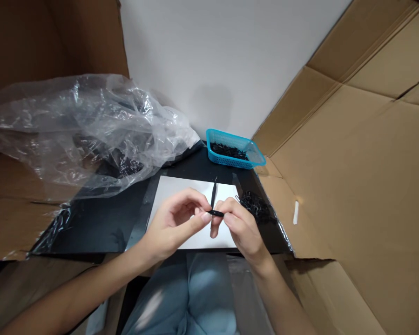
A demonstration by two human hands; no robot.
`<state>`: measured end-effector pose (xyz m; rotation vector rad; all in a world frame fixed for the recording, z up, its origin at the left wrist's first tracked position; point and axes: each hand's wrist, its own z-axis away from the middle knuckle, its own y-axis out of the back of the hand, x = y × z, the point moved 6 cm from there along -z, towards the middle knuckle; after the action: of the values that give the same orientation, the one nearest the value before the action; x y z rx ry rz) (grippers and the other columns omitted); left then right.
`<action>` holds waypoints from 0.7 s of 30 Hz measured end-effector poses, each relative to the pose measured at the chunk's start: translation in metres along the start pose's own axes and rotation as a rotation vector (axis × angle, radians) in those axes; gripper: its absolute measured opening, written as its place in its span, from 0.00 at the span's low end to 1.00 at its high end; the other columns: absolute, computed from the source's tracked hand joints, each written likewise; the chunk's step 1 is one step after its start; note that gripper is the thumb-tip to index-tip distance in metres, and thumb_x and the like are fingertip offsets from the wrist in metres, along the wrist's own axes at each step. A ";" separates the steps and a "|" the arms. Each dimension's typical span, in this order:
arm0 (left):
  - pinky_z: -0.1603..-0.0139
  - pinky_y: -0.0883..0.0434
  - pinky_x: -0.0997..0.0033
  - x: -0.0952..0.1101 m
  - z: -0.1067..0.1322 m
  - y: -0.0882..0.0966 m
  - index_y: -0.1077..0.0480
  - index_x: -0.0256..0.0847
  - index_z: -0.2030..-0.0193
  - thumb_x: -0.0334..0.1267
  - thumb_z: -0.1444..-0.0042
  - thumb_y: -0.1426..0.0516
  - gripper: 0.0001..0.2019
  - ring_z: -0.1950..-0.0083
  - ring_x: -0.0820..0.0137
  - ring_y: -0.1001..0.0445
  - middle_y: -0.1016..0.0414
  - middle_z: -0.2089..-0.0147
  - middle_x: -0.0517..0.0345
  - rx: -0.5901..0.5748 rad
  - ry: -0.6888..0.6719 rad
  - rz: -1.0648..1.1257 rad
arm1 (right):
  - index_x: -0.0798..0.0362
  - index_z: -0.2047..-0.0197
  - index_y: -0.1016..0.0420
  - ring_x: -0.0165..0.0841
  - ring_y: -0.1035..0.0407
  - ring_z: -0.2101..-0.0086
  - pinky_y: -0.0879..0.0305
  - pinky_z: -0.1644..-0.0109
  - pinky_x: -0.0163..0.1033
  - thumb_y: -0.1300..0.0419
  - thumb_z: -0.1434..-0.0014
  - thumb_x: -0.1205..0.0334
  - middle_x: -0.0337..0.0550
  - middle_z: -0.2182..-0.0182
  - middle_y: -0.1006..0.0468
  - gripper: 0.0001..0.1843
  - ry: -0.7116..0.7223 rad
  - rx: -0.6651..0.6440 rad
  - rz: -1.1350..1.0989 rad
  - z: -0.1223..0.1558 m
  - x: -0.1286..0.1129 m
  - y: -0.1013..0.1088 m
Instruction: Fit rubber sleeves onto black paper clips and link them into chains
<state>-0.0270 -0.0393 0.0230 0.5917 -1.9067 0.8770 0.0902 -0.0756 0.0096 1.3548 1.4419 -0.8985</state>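
Between my two hands is a short, slim black piece (217, 213) with rounded ends, held roughly level above a white sheet (195, 242). The thumb and fingertips of my left hand (174, 223) pinch its left end. My right hand (239, 225) grips the other end between thumb and forefinger, with the other fingers curled underneath. Just beyond my fingers, a thin black pen-like tool (214, 191) with a narrow pointed tip extends away from me over the sheet; its near end is hidden by my hands.
A blue plastic basket (230, 162) holding many small black pieces stands by the wall. A tangled black pile (256, 204) lies right of the sheet. Crumpled clear plastic (101, 135) covers the left side. Cardboard walls (356, 167) flank the black tabletop (87, 228).
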 end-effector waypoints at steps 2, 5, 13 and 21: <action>0.72 0.35 0.74 0.001 0.000 0.006 0.31 0.39 0.70 0.38 0.49 0.37 0.07 0.74 0.74 0.33 0.35 0.75 0.62 0.048 -0.016 -0.080 | 0.50 0.67 0.30 0.33 0.30 0.71 0.36 0.63 0.40 0.49 0.37 0.58 0.37 0.75 0.26 0.11 -0.001 0.013 0.011 0.000 0.000 0.000; 0.73 0.37 0.75 0.003 0.001 0.010 0.30 0.39 0.71 0.40 0.49 0.37 0.08 0.74 0.75 0.37 0.35 0.75 0.61 0.078 -0.031 -0.164 | 0.50 0.67 0.29 0.32 0.30 0.73 0.36 0.63 0.39 0.49 0.37 0.59 0.36 0.75 0.26 0.10 -0.001 0.037 -0.025 0.001 0.000 0.000; 0.68 0.37 0.72 0.003 0.006 0.007 0.28 0.39 0.69 0.36 0.44 0.42 0.05 0.71 0.72 0.34 0.31 0.73 0.59 0.033 -0.054 -0.268 | 0.52 0.73 0.30 0.28 0.33 0.79 0.37 0.68 0.36 0.49 0.40 0.61 0.36 0.80 0.29 0.12 -0.120 0.106 -0.237 0.001 0.002 -0.007; 0.69 0.38 0.74 0.004 0.008 0.000 0.29 0.37 0.70 0.32 0.43 0.44 0.06 0.72 0.74 0.34 0.31 0.74 0.61 0.011 -0.013 -0.221 | 0.53 0.76 0.32 0.26 0.41 0.85 0.43 0.76 0.31 0.50 0.42 0.60 0.34 0.88 0.34 0.14 -0.231 0.073 -0.572 0.001 0.001 -0.022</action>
<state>-0.0335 -0.0460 0.0236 0.7994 -1.8079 0.7431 0.0684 -0.0787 0.0064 0.8527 1.6503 -1.4334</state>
